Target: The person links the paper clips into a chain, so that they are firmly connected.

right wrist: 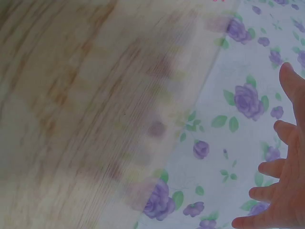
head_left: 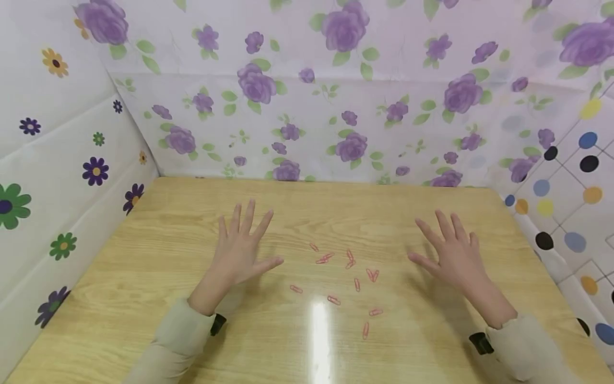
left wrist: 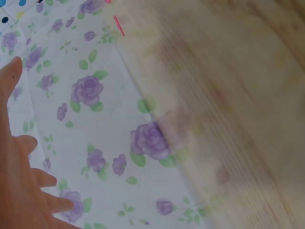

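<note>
Several pink paper clips point(head_left: 333, 300) lie scattered over the middle of the wooden table, some singly and some overlapping in small groups. To their left my left hand point(head_left: 237, 256) hovers over the table with its fingers spread and nothing in it. My right hand point(head_left: 453, 256) is held the same way on the other side, fingers apart and holding nothing. One pink paper clip point(left wrist: 119, 26) shows near the top of the left wrist view, away from the left hand's fingers point(left wrist: 43, 177). The right wrist view shows the right hand point(right wrist: 286, 181) with its fingers spread.
The glossy wooden table point(head_left: 268, 341) carries a bright light reflection near its front. Behind it stands a wall covering point(head_left: 307, 122) with purple flowers. A daisy-patterned sheet point(head_left: 53, 176) borders the left side, and a dotted sheet point(head_left: 566, 213) the right.
</note>
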A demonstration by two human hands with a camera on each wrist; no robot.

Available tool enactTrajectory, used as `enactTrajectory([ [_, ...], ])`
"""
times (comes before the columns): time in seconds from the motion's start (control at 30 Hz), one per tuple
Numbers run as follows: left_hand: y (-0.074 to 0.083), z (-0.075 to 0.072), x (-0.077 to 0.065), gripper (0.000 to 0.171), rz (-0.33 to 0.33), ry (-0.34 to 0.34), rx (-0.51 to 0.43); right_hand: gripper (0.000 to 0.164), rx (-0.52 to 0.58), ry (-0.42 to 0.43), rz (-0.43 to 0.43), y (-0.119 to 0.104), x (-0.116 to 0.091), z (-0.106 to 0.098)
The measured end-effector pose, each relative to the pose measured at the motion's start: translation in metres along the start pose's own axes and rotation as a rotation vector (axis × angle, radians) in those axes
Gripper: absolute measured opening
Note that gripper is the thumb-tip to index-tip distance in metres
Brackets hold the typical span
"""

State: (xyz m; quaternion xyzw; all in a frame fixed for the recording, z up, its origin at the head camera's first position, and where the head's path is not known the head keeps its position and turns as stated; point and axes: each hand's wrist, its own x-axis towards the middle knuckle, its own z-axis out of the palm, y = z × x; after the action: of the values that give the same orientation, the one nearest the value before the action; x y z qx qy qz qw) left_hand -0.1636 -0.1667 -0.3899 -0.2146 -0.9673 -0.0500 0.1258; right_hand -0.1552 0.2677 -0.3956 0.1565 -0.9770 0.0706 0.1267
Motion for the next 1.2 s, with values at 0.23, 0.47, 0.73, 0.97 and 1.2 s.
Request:
enactTrajectory([
  [0.23,0.002,-0.001,-0.002,0.092,0.015,0.015,0.000,0.079,0.005,0.046,0.001,-0.001,-0.011,0.005],
  [0.47,0.001,0.001,0.000,0.089,0.021,0.022,-0.016,0.083,0.000,0.048,0.001,-0.003,-0.012,0.009],
  [0.73,0.001,0.002,-0.002,0.091,0.022,0.013,0.016,0.082,0.011,0.033,-0.002,-0.003,-0.010,0.009],
  [0.97,0.001,0.003,-0.004,0.090,0.010,0.017,0.028,0.083,0.017,0.029,-0.007,-0.003,-0.007,0.008],
  [1.2,-0.001,0.005,-0.004,0.089,0.021,0.027,0.007,0.087,0.019,0.030,-0.047,-0.002,-0.003,0.007],
])
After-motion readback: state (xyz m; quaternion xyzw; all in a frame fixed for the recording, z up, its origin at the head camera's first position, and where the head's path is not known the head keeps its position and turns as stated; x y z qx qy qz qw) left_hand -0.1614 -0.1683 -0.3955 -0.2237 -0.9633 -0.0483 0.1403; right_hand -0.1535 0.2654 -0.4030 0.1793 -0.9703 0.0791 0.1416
